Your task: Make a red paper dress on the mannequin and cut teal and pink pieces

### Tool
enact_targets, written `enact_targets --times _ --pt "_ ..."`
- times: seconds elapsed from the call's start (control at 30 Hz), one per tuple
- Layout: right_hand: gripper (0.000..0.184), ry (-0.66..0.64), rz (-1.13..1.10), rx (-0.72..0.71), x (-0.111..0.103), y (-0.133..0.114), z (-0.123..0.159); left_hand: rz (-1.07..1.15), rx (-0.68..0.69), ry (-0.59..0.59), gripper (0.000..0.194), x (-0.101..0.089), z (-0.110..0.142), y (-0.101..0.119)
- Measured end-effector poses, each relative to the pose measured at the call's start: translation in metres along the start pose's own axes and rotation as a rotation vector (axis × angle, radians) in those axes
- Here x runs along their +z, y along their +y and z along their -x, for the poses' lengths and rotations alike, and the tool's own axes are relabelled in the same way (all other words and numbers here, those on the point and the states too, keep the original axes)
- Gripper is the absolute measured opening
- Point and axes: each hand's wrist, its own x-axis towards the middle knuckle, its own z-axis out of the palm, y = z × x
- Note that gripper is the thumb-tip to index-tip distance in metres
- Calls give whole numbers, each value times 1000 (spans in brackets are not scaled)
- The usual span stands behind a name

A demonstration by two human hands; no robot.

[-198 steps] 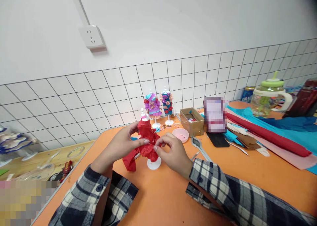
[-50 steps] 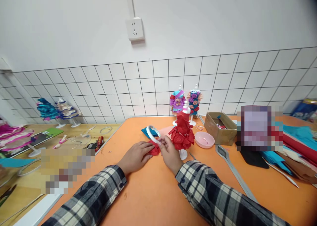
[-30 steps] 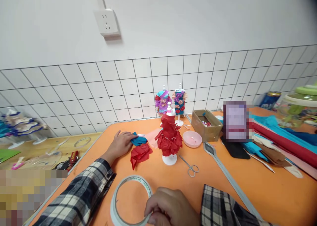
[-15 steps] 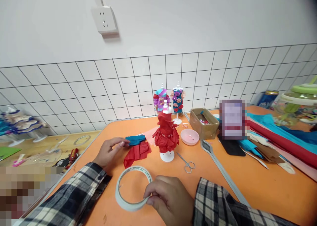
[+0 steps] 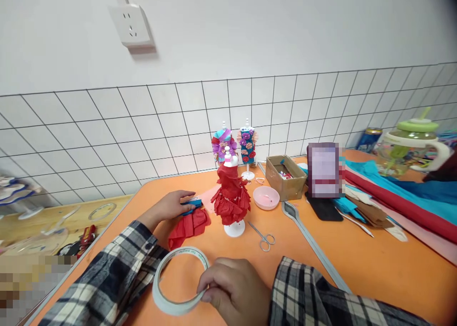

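The right hand (image 5: pixel 235 288) pinches the near right edge of a white tape roll (image 5: pixel 174 308) between thumb and fingers — whether the ring's underside touches the counter (image 5: pixel 228 252) is hard to tell. The left hand (image 5: pixel 173 204) reaches farther forward, its fingers curled over the left end of a folded blue paper (image 5: pixel 193 205); how firmly they close on it cannot be told.

Just beside the blue piece, on the near side, lies a crumpled red paper (image 5: pixel 189 228). To its right the small red-dressed mannequin (image 5: pixel 232 195) stands upright on a white round base, scissors (image 5: pixel 262 238) lying near its foot. Beyond come a pink dish (image 5: pixel 266 201), then an open cardboard box (image 5: pixel 293 189) holding small bits. Two more dressed mannequins (image 5: pixel 247 147) stand behind the red one — near the tiled wall (image 5: pixel 178 126).
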Motion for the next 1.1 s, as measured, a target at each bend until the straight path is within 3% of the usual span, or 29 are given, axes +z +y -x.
enact_targets --times 0.13,0.3,0.47,0.57,0.63,0.77,0.87,1.03,1.1 --pt "15 5 -36 38 -3 -3 0 -19 2 -55 49 1 6 -4" --pt "12 -22 -43 9 -5 -5 1 -39 -76 33 36 5 5 -5" --pt "11 -50 -36 -2 -7 -6 2 39 -152 92 51 -19 21 -3" --pt "11 -65 -30 -3 -8 -6 3 190 -96 -55 51 -28 43 7" --pt "11 -72 -23 -3 -8 -6 4 164 -11 -112 46 -23 58 16" --pt "11 -80 3 16 -8 -7 5 -25 66 -33 33 1 78 25" --pt "11 -93 28 21 -7 -9 6 -96 94 31 32 11 79 23" --pt "12 -72 75 -11 -8 -9 4 -164 43 254 44 15 71 15" --pt "12 -52 104 -15 -12 -9 4 -127 74 436 49 16 78 16"
